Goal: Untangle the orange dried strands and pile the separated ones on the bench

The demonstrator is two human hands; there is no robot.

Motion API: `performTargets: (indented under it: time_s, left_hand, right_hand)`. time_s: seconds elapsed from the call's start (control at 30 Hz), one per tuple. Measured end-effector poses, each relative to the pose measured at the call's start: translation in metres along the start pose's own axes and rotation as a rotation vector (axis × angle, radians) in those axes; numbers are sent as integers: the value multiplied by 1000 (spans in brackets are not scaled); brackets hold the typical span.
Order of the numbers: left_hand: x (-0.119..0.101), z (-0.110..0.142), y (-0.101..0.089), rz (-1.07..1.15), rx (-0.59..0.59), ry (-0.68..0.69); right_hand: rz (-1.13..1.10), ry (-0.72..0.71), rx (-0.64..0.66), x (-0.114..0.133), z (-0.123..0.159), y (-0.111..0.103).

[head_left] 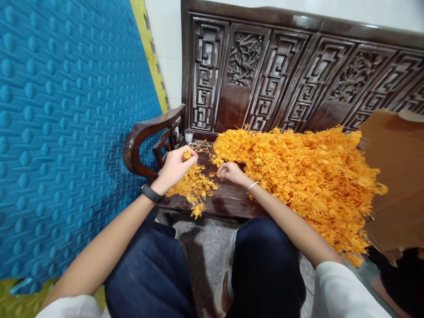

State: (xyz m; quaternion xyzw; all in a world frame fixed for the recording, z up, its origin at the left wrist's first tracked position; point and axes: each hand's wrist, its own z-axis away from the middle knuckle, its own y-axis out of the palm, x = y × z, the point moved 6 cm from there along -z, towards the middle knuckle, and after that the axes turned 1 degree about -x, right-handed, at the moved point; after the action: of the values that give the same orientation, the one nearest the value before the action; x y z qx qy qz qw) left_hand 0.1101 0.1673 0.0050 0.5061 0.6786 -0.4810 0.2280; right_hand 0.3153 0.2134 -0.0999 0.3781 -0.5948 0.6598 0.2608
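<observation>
My left hand [174, 167] is pinched on a small orange plastic sprig [187, 154] above the seat of a dark carved wooden bench [228, 201]. Below it lies a small bunch of orange plastic sprigs [194, 187]. My right hand [231, 172] rests on the seat with its fingers curled, at the edge of a big heap of orange plastic sprigs [308, 176]. What those fingers hold is hidden. A black band sits on my left wrist and a thin bangle on my right.
A blue foam mat [66, 123] stands upright on the left, against the bench armrest [145, 132]. A brown cardboard box [397, 176] is at the right. A small clear cup [188, 135] sits at the seat's back corner. My knees are below the seat edge.
</observation>
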Motion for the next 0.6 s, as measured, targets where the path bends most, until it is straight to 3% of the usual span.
performTargets:
  time_s: [0.17,0.33,0.5,0.6]
  left_hand:
    - [-2,2,8,164,94,-91]
    - [0,3,14,395,152,-177]
    - [1,5,17,431,196,-196]
    - [-3,7,16,488,207,-165]
  right_hand:
    - [151,-38,22,-12,-7,16]
    - [234,-72,26,-12,-9,14]
    - [212,-78,60,1,-4,4]
    - [16,-137,22,25,6,-8]
